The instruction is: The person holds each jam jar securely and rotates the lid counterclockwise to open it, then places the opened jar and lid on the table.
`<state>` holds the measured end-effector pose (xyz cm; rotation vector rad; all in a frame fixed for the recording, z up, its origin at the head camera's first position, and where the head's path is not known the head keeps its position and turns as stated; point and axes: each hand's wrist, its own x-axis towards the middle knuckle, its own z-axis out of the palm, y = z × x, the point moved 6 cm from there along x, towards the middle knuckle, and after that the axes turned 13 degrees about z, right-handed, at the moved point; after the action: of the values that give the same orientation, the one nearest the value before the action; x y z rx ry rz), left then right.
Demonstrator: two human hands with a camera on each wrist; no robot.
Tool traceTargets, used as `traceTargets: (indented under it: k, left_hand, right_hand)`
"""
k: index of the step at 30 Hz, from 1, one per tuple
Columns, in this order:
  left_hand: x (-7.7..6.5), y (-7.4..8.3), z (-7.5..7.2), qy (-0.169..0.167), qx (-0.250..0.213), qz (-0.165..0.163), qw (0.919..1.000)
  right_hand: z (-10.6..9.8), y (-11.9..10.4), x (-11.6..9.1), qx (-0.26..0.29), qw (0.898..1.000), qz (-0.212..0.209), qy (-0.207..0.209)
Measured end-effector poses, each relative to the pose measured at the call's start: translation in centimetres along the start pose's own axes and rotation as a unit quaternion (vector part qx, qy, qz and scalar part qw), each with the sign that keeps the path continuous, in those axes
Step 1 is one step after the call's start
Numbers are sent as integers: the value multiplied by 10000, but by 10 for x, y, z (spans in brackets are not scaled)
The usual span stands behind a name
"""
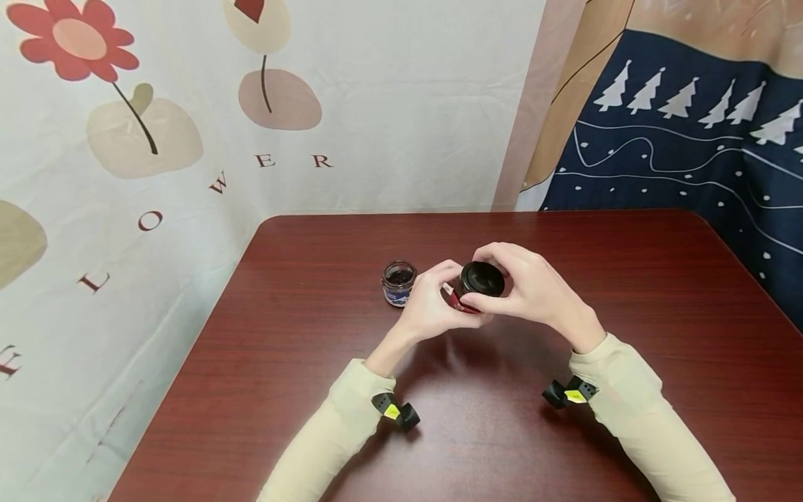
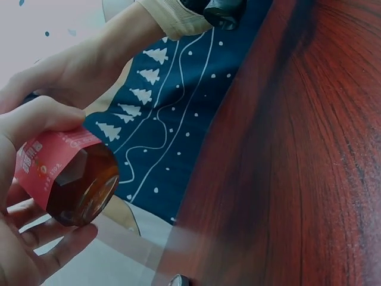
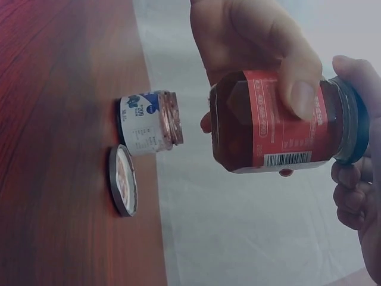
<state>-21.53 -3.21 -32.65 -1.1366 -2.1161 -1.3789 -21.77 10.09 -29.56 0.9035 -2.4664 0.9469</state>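
Observation:
A glass jar point(image 3: 286, 146) with a red label is held above the table, its dark contents showing through the glass. My left hand point(image 1: 433, 300) grips it around the labelled body, thumb on one side. The fingers and thumb of my right hand point(image 1: 536, 289) hold the black lid point(image 1: 483, 277), which sits on the jar's mouth. To the left of my left hand, a small open jar point(image 1: 399, 282) with a blue-and-white label stands on the table. Beside that jar, in the right wrist view, a loose lid point(image 3: 123, 182) lies on the tabletop.
The reddish-brown wooden table point(image 1: 282, 390) reaches back to a pale curtain point(image 1: 408, 125) with flower prints. A dark blue cloth point(image 1: 677, 160) with white trees hangs at the back right. Each sleeve bears a small black wrist camera point(image 1: 395, 413).

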Motion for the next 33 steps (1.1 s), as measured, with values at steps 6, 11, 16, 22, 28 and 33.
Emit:
traceTargets:
  k: [6,11,16,22,28,33]
  left_hand:
    - [1,15,-4,-185,-645,-226,9975]
    - [-9,-11,7,-468,-1034,-430,9926]
    - [-12,-15,7,-560,-1064,-429,9918]
    - [-16,-16,6,-619,-901,-422,9931]
    - [-18,-20,5,-612,-762,-477,9941]
    - [-20,-21,5,-537,-911,-619,9925]
  right_hand:
    - [2,-3,-1,140,9995,-12,-283]
    - [3,-4,-3,413,9975,120,-564]
    - [4,-5,-4,509,9971,50,-570]
    - [3,-6,-4,535,9974,-122,-470]
    - [1,-2,-5,620,9972,15,-425]
    - [1,4,-6,463,9977,232,-439]
